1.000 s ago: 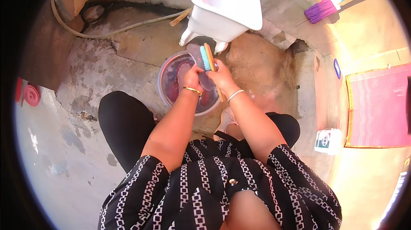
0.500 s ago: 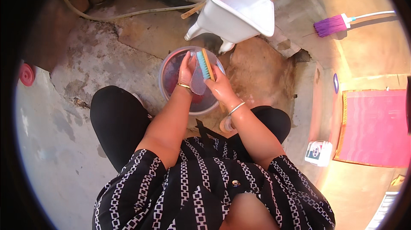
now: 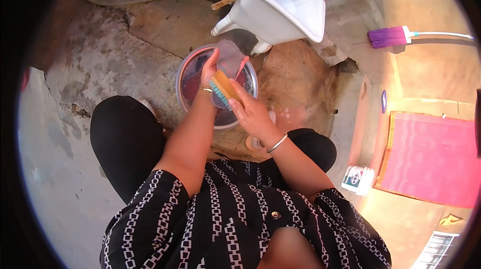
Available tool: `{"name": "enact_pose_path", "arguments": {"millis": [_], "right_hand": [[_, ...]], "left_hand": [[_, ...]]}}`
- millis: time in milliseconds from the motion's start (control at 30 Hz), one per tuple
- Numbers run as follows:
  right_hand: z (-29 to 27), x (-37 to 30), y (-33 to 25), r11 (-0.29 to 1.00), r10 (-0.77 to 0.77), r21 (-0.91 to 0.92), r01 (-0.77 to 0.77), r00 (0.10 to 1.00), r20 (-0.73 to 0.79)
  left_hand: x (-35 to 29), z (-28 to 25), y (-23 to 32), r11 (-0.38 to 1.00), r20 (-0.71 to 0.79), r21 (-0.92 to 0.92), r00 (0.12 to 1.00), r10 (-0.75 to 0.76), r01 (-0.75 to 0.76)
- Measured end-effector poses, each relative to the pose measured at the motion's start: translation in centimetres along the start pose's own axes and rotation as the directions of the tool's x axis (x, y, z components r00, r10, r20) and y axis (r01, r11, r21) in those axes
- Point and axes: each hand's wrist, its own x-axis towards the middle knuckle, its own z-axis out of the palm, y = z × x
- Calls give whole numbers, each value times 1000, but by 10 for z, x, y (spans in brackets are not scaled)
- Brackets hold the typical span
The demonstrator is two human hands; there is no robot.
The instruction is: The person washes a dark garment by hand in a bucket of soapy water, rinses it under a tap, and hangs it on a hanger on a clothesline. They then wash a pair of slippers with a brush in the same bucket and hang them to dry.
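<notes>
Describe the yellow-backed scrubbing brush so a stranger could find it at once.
Pictured below the large white footed tub is a round, pale-rimmed basin. Over it, the right hand holds the brush; its blue bristles distinguish it from the flat greyish sole-shaped piece in the left hand.

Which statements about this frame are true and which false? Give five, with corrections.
1. The right hand holds a wooden-backed brush. True.
2. The brush's bristles are red. False: the bristles are light blue.
3. The left hand holds a grey sole over a round tub. True.
4. The right wrist is bare. False: a silvery bangle circles it.
5. A broom with purple bristles shows on the picture's right side. True.
</notes>
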Motion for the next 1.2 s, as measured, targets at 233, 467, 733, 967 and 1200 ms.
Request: {"name": "enact_pose_path", "arguments": {"millis": [233,467,733,967,1200], "right_hand": [[-38,68,13,922,177,-302,-241,958,-224],[-28,38,19,963,159,-194,-185,977,-141],[-9,9,19,981,-101,-182,71,982,-161],[-9,30,12,992,68,-95,-80,990,-122],[-16,63,40,960,253,-70,-270,948,-192]], "left_hand": [[11,-38,-6,984,56,-108,989,-135,140],[4,-9,-7,997,-77,-61,995,-59,54],[5,-11,4,999,-144,-32,989,5,-10],[6,-33,3,1000,-187,-5,982,8,-9],[2,-49,-20,992,-141,-12,982,-127,127]]}}
